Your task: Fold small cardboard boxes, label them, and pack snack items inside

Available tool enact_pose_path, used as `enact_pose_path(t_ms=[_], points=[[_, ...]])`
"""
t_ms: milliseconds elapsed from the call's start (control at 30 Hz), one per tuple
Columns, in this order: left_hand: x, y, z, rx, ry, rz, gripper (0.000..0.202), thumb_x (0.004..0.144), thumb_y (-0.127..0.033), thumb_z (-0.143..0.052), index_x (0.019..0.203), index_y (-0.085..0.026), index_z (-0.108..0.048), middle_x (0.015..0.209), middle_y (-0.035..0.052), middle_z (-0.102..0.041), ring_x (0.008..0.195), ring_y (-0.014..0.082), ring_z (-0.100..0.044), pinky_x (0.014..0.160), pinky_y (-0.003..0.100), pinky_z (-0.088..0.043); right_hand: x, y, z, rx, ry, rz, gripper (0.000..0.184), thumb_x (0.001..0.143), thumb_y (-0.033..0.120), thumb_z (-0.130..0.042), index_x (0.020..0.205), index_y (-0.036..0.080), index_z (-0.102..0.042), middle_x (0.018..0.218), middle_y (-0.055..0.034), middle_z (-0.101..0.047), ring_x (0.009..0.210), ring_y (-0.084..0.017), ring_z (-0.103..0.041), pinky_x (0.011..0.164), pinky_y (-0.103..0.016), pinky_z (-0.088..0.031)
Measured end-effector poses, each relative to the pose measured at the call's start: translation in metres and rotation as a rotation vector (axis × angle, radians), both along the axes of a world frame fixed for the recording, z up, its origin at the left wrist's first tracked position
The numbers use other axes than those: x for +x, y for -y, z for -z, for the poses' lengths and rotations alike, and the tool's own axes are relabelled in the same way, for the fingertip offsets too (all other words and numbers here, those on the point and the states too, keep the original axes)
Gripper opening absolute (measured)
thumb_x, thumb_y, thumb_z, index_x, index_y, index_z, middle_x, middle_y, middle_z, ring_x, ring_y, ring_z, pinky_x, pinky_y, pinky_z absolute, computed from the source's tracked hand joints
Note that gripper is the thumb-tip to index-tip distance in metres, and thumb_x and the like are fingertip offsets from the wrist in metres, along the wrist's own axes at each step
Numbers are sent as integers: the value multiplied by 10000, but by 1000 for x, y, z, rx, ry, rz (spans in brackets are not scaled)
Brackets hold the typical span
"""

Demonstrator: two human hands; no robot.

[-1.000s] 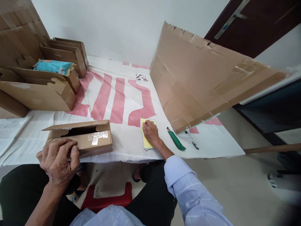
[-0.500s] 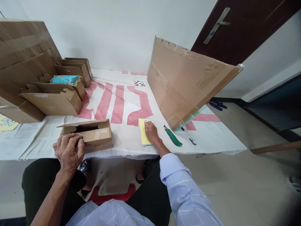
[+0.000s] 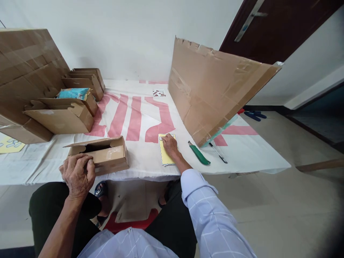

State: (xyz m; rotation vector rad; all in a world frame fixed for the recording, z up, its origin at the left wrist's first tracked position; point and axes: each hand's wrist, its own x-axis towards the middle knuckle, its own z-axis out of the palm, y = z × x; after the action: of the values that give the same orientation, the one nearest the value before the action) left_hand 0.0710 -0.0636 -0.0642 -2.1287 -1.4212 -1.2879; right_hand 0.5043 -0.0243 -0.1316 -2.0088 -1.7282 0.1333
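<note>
In the head view a small brown cardboard box (image 3: 114, 161) lies near the table's front edge, its long lid flap raised and a dark gap showing inside. My left hand (image 3: 79, 175) is closed over the box's left end. To the right lies a yellow card (image 3: 167, 157) with a scalloped border and pale printed shapes; it may be the top of a stack. My right hand (image 3: 171, 146) rests on its upper part, fingers bent and pressed together at the card. The fingertips are partly hidden. Right of the card are a green utility knife (image 3: 200, 154) and a pen (image 3: 219, 153).
A large cardboard panel (image 3: 212, 89) stands slanted at the right. Open cardboard boxes (image 3: 61, 116), one holding a blue packet (image 3: 73, 94), line the left before another tall panel (image 3: 29, 61). A patterned card (image 3: 159, 93) lies at the back; another yellow card (image 3: 10, 145) far left.
My right hand has shifted slightly up along the yellow card, toward its top edge. My left hand stays on the box. The camera view has turned a little.
</note>
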Motion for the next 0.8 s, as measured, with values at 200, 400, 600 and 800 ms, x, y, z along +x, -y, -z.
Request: enact_pose_path(t_ms=[200, 400, 600, 800], points=[[1, 1, -2, 15, -6, 8, 95, 982, -217, -660, 927, -222, -737, 1051, 144, -760, 1050, 335, -679, 970, 520, -455, -2, -3, -1, -29, 27, 12, 336, 1066, 195, -525, 820, 215, -752, 972, -85, -670, 933, -221, -569, 747, -322, -369], [1, 1, 0, -2, 5, 3, 93, 986, -219, -660, 948, -216, -745, 1062, 154, -755, 1059, 346, -675, 988, 549, -455, -5, -5, 4, -36, 17, 91, 346, 1050, 183, -497, 819, 220, -752, 947, -61, -655, 870, -200, -561, 685, -323, -309], [0, 2, 1, -47, 30, -7, 75, 983, -218, -671, 955, -232, -740, 1090, 146, -752, 1078, 352, -673, 997, 581, -447, -3, -9, 4, -37, -28, 124, 271, 1017, 220, -554, 817, 229, -737, 947, -42, -667, 836, -191, -556, 688, -313, -322], [1, 2, 0, -28, 15, 0, 72, 991, -215, -666, 964, -228, -731, 1090, 150, -756, 1095, 358, -675, 999, 586, -453, -1, -7, 1, -26, -66, 128, 353, 1055, 284, -523, 757, 226, -702, 928, -46, -674, 823, -193, -558, 691, -319, -330]])
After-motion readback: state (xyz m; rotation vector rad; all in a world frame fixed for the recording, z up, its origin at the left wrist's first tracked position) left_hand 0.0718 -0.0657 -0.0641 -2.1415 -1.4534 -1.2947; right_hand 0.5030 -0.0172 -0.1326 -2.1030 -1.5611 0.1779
